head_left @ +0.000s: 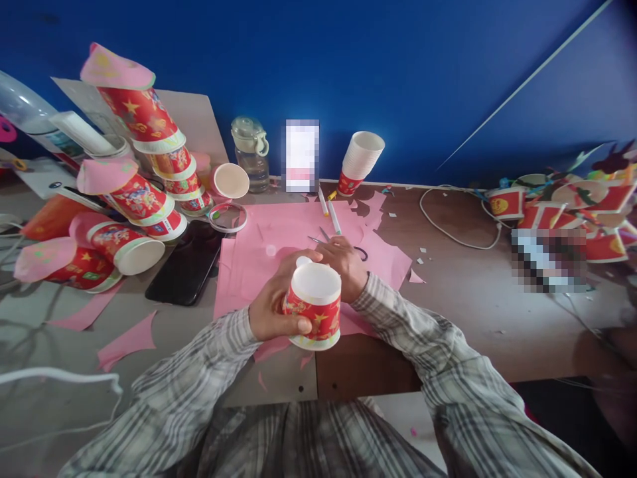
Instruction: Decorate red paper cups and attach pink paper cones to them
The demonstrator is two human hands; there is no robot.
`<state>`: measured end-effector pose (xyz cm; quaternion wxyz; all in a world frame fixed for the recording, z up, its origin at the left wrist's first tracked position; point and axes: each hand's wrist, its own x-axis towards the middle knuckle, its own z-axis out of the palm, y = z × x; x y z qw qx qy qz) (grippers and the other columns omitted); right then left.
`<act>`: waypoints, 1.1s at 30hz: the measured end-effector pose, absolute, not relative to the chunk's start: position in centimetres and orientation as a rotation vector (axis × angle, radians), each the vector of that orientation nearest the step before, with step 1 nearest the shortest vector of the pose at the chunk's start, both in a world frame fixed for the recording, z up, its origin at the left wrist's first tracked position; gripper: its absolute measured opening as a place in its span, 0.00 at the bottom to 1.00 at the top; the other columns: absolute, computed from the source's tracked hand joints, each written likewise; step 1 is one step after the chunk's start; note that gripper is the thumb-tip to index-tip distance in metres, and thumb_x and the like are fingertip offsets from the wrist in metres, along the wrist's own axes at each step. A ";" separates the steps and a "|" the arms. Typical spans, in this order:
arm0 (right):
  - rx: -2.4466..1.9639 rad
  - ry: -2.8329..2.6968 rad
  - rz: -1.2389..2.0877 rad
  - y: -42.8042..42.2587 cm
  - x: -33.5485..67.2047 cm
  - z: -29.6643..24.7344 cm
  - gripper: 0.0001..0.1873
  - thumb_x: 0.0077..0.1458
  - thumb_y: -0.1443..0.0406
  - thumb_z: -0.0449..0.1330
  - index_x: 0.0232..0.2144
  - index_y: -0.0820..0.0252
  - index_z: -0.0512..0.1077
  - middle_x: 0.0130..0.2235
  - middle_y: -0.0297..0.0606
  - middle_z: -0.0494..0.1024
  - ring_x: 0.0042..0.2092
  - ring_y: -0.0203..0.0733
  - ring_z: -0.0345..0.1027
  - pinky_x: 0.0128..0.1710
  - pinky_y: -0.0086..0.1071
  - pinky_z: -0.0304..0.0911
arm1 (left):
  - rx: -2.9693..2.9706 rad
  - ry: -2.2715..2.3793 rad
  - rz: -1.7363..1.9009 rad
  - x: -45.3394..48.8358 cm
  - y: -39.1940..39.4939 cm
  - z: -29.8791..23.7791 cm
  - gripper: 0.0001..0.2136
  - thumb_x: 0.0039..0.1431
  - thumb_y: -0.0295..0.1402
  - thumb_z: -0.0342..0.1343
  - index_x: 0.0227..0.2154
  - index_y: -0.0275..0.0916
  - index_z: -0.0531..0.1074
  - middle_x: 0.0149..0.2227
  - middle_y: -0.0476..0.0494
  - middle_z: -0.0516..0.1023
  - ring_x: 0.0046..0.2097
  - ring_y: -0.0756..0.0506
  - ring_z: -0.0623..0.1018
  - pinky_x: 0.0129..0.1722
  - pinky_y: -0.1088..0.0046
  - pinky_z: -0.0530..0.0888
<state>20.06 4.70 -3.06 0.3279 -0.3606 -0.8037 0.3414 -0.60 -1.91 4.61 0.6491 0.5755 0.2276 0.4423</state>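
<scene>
My left hand [279, 299] is wrapped round a red patterned paper cup [321, 315], thumb across its front. The cup is upside down, its white base facing up and its wider rim below. A small round white piece [303, 261] shows by the left fingers, just behind the cup. Beyond the cup, my right hand [346, 265] has its fingers bent over a pair of scissors [362, 253]. The blades stick out to the left of the fingers and a dark handle loop to the right; the middle is hidden. Pink paper [263, 232] lies under both hands.
Joined red cups with pink paper tops [134, 116] stand and lie at the left, near a black phone [184, 265]. Behind are a tape roll [227, 217], a water bottle [251, 156], a lit screen [302, 156], markers [334, 219] and stacked cups [361, 159]. Decorated cups [552, 216] sit right.
</scene>
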 end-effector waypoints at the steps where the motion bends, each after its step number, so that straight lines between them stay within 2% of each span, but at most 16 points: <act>1: -0.870 -2.130 0.976 5.0 20.1 -3.0 0.20 0.62 0.50 0.78 0.32 0.48 0.73 0.34 0.35 0.80 0.36 0.46 0.69 0.49 0.47 0.76 | 1.289 0.505 1.002 -0.6 -1.9 4.6 0.30 0.37 0.44 0.63 0.45 0.39 0.64 0.54 0.38 0.55 0.50 0.38 0.65 0.49 0.62 0.66; 4: -0.647 -2.190 1.278 5.9 20.6 -2.9 0.19 0.64 0.46 0.78 0.35 0.50 0.78 0.37 0.36 0.87 0.38 0.47 0.78 0.40 0.41 0.76 | 1.232 0.466 0.987 -0.6 -1.9 4.6 0.35 0.38 0.42 0.63 0.50 0.40 0.58 0.52 0.37 0.58 0.45 0.40 0.68 0.43 0.63 0.69; 6: -0.695 -2.211 1.242 6.1 20.8 -2.8 0.17 0.65 0.49 0.77 0.35 0.50 0.79 0.35 0.35 0.86 0.36 0.47 0.77 0.39 0.40 0.75 | 1.262 0.478 0.982 -0.7 -1.9 4.5 0.32 0.38 0.43 0.63 0.48 0.39 0.61 0.53 0.37 0.56 0.49 0.38 0.66 0.46 0.62 0.67; 9: -0.941 -2.140 0.918 5.3 20.3 -2.9 0.16 0.63 0.56 0.74 0.30 0.48 0.71 0.30 0.33 0.77 0.34 0.45 0.67 0.47 0.46 0.75 | 1.366 0.535 0.996 -0.6 -1.8 4.4 0.27 0.38 0.46 0.62 0.41 0.37 0.67 0.55 0.38 0.54 0.56 0.33 0.58 0.54 0.58 0.60; 11: -1.058 -2.100 0.713 4.5 19.8 -3.0 0.16 0.62 0.59 0.71 0.30 0.47 0.67 0.29 0.32 0.73 0.34 0.44 0.62 0.55 0.51 0.73 | 1.395 0.563 1.011 -0.5 -1.8 4.3 0.27 0.38 0.47 0.61 0.41 0.37 0.68 0.55 0.38 0.54 0.57 0.33 0.56 0.56 0.57 0.57; 14: -1.099 -2.140 0.562 4.1 19.5 -3.2 0.12 0.63 0.59 0.70 0.31 0.48 0.70 0.30 0.31 0.73 0.33 0.44 0.63 0.55 0.51 0.71 | 1.350 0.550 1.014 -0.6 -1.9 4.3 0.33 0.38 0.46 0.62 0.48 0.39 0.61 0.54 0.38 0.56 0.54 0.36 0.61 0.53 0.58 0.62; 18: -1.205 -2.058 0.555 5.7 20.7 -3.1 0.07 0.62 0.58 0.72 0.35 0.50 0.78 0.31 0.31 0.77 0.33 0.43 0.67 0.45 0.42 0.68 | 1.306 0.570 1.042 -1.5 -2.0 3.9 0.38 0.39 0.44 0.62 0.53 0.41 0.52 0.50 0.38 0.62 0.48 0.40 0.67 0.46 0.61 0.68; 20: -1.372 -1.987 0.555 7.1 21.7 -2.7 0.08 0.62 0.58 0.73 0.36 0.51 0.79 0.32 0.30 0.79 0.34 0.42 0.67 0.41 0.38 0.65 | 1.331 0.643 1.196 -2.0 -1.7 3.6 0.38 0.38 0.45 0.63 0.52 0.40 0.54 0.48 0.38 0.64 0.49 0.40 0.67 0.47 0.62 0.68; 22: -1.633 -1.952 0.487 8.3 22.5 -2.2 0.12 0.65 0.57 0.73 0.32 0.52 0.77 0.32 0.31 0.79 0.35 0.42 0.68 0.41 0.37 0.64 | 1.325 0.715 1.347 -2.3 -1.2 3.2 0.34 0.40 0.44 0.62 0.50 0.38 0.56 0.45 0.38 0.66 0.49 0.39 0.68 0.46 0.62 0.69; 25: -1.939 -1.951 0.400 9.5 23.0 -1.8 0.18 0.73 0.57 0.68 0.29 0.53 0.75 0.34 0.35 0.82 0.38 0.43 0.71 0.43 0.38 0.64 | 1.263 0.765 1.464 -2.7 -0.1 2.8 0.27 0.43 0.44 0.60 0.44 0.35 0.62 0.38 0.40 0.71 0.40 0.43 0.73 0.39 0.64 0.72; 27: -1.998 -1.957 0.372 9.8 22.8 -1.8 0.16 0.75 0.59 0.66 0.31 0.54 0.79 0.37 0.39 0.86 0.41 0.45 0.73 0.45 0.39 0.64 | 1.219 0.820 1.549 -2.8 0.6 2.5 0.23 0.42 0.43 0.61 0.39 0.34 0.65 0.34 0.42 0.72 0.36 0.45 0.73 0.37 0.66 0.72; 30: -2.006 -1.993 0.350 9.7 22.4 -2.2 0.13 0.77 0.60 0.66 0.38 0.58 0.85 0.43 0.45 0.91 0.45 0.48 0.77 0.52 0.41 0.67 | 1.205 0.883 1.603 -3.1 1.4 2.4 0.23 0.40 0.44 0.61 0.37 0.34 0.66 0.32 0.44 0.72 0.33 0.47 0.72 0.35 0.68 0.72; 33: -1.982 -2.013 0.297 9.3 22.0 -2.7 0.13 0.78 0.60 0.67 0.52 0.61 0.89 0.52 0.51 0.93 0.50 0.51 0.80 0.59 0.44 0.70 | 1.205 0.920 1.680 -3.2 1.9 2.4 0.24 0.40 0.45 0.62 0.38 0.36 0.66 0.33 0.45 0.71 0.34 0.48 0.72 0.36 0.69 0.72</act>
